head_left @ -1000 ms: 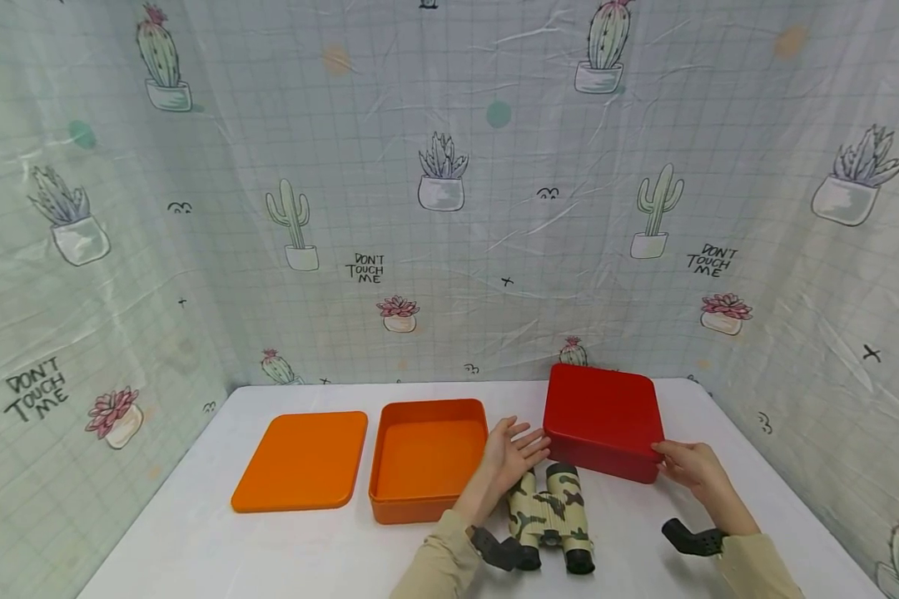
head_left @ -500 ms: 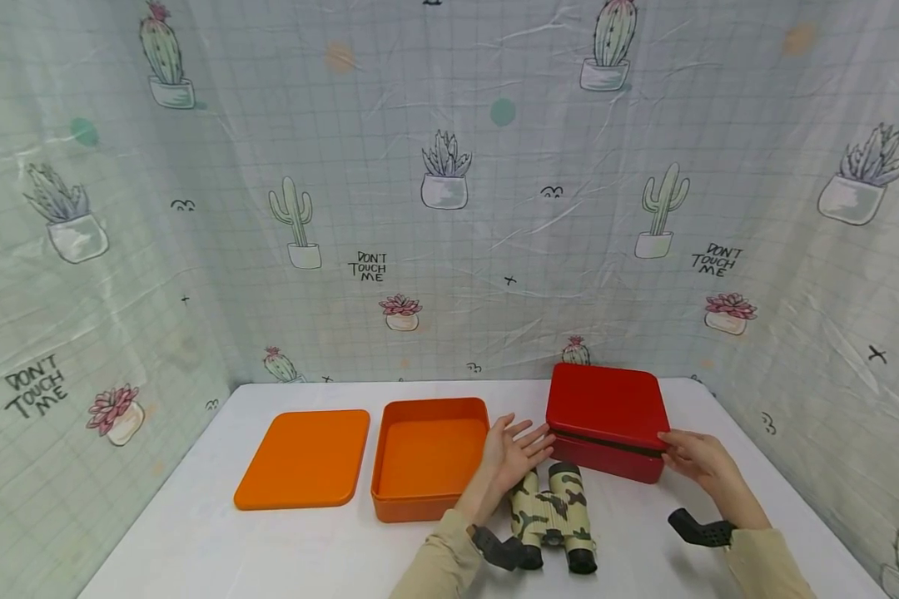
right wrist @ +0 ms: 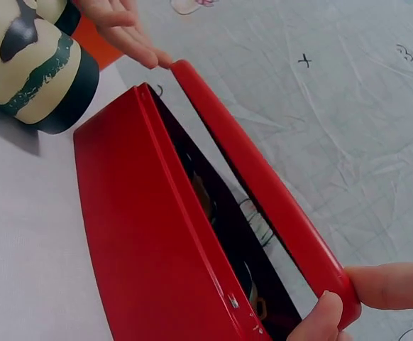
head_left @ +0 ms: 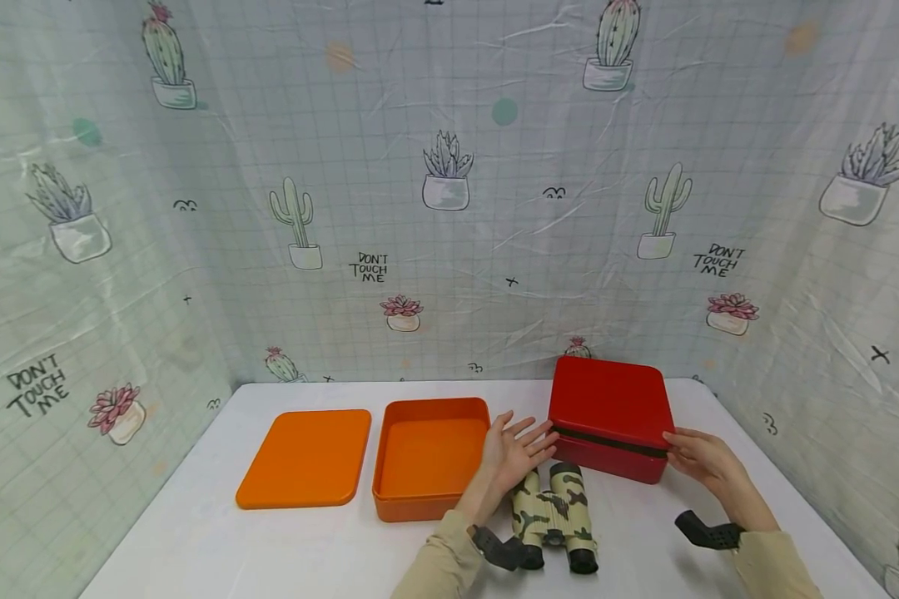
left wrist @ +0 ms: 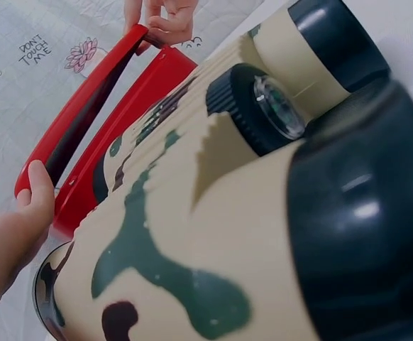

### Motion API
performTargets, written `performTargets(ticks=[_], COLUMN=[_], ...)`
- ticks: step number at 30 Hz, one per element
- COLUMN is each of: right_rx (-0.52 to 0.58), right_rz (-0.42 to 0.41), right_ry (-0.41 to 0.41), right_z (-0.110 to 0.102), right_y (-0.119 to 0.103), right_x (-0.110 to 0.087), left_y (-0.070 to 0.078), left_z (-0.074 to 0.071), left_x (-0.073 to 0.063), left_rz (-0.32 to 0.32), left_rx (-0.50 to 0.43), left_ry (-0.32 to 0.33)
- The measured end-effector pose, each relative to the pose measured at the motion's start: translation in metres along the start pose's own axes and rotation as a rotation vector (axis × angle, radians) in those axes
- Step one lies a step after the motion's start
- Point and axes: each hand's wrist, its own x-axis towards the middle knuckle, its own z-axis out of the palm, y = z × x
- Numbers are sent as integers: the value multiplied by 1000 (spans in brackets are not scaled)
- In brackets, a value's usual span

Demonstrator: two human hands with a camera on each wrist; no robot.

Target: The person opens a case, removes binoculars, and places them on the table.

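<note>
Now | red box (head_left: 607, 460) ajar | R grip (head_left: 707, 462) pinches lid (head_left: 610, 399) | L grip (head_left: 515, 453) tchg it

The right hand (right wrist: 384, 286) enters at the lower right, thumb and finger pinching the corner of a red lid (right wrist: 256, 174). The lid is tilted up above a red box (right wrist: 146, 227), a gap running between the two and showing a dark interior; shapes with tan patches lie in shadow inside, too dim to identify. A small metal fitting (right wrist: 233, 301) sits near the box's rim. At the top, the left hand (right wrist: 121, 28) reaches its fingertips to the lid's far end. Camouflage-patterned binoculars (right wrist: 32, 74) with dark ends stand out at upper left, above the white tabletop (right wrist: 29, 234). Something orange (right wrist: 98, 46) shows beside them.
</note>
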Motion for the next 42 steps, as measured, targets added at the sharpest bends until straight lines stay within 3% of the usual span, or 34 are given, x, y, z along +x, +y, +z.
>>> performTargets(ticks=[6,14,20,23,31,38,42], right_rx=[61,33,-32,-11,-14,-239,-292], right_rz=[-24,-45,-19,11,81,104,142], right_ry=[-32,-92,-74,-76,-83,-83,-73], right_z=[0,-11,-24,-32,-56,-78,-93], right_y=[1,5,14,17,28,40,46], right_x=[-2,-11,-21,-28,-47,-66,-74], left_y=[1,1,1,-1,-12,-22,-31], left_z=[-1,-1,5,11,24,40,52], left_x=[0,-4,-13,-18,-32,-43,-49], left_rz=[-6,-51,-125,-166,-229,-317,-361], left_rx=[-19,-16,-7,-5,-5,25,7], left_ry=[-27,-78,-148,-186,-224,-270,-306])
